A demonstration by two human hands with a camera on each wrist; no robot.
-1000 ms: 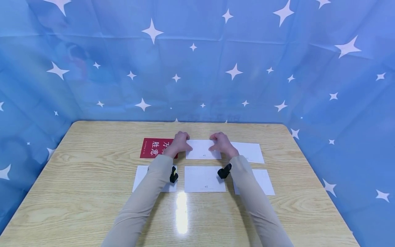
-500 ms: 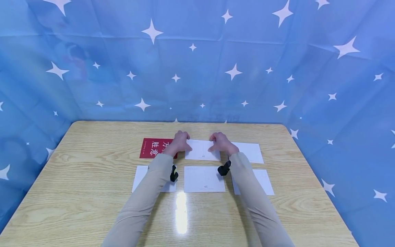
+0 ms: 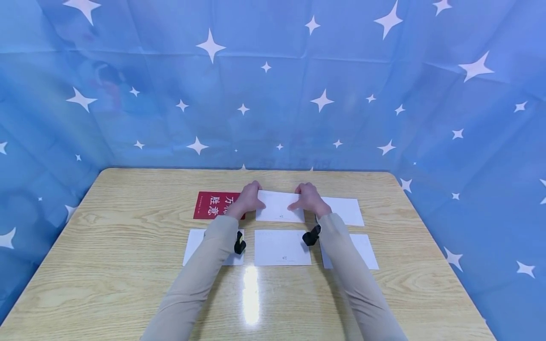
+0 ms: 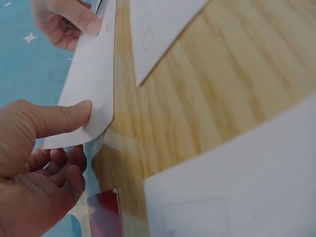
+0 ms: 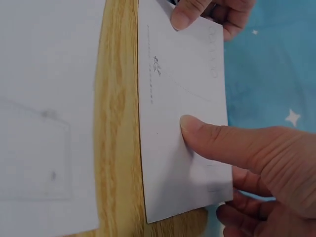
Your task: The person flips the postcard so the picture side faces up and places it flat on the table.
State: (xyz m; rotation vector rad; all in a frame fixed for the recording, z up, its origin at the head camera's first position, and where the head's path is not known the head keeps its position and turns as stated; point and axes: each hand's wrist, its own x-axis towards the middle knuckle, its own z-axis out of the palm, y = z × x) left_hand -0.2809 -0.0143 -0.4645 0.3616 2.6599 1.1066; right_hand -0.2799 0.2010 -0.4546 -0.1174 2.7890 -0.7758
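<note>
Both hands pinch the white postcard (image 3: 279,207) in the middle of the back row. In the left wrist view the left hand (image 4: 44,158) has its thumb on top of the postcard and its curled fingers beneath, at one end. The right hand (image 5: 266,168) grips the other end, thumb on the printed face and fingers under the edge. The postcard's far edge is tilted up, while its near edge lies close to the table. Faint postcode boxes and a small drawing show on it in the right wrist view.
A red card (image 3: 209,205) with white characters lies left, partly behind the left hand. More white postcards lie around: front middle (image 3: 283,247), front left (image 3: 194,241), front right (image 3: 362,248) and back right (image 3: 344,210). The wooden table (image 3: 106,246) ends at a blue star-patterned curtain (image 3: 277,118).
The far edge of the middle postcard has risen slightly between the two hands. The hands have shifted only a little; the other cards lie as before.
</note>
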